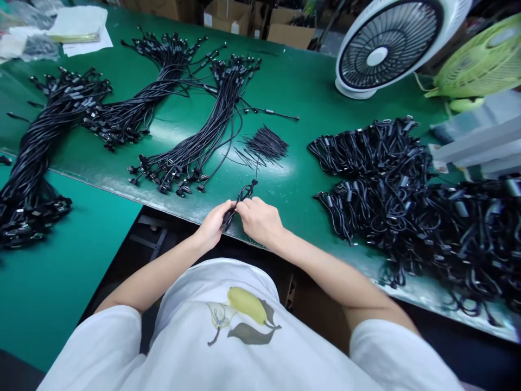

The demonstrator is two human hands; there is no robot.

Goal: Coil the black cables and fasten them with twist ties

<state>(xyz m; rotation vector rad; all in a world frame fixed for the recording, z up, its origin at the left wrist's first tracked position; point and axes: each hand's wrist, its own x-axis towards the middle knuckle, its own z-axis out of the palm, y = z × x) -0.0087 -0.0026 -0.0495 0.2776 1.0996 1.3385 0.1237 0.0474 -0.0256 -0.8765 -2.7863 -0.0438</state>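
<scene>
At frame centre: left hand (212, 222) and right hand (260, 220) pinching coiled cable (246, 191); loops best gathered evenly, snugly.

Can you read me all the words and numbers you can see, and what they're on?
None can be read.
Small white labels on brown cardboard boxes: too small.
Loose white paper sheets: too blurred to tell.
White cotton-looking T-shirt: yellow fruit picture, no words visible.
Looped black cable bundle in the left hand and right hand: no readable text.
</scene>
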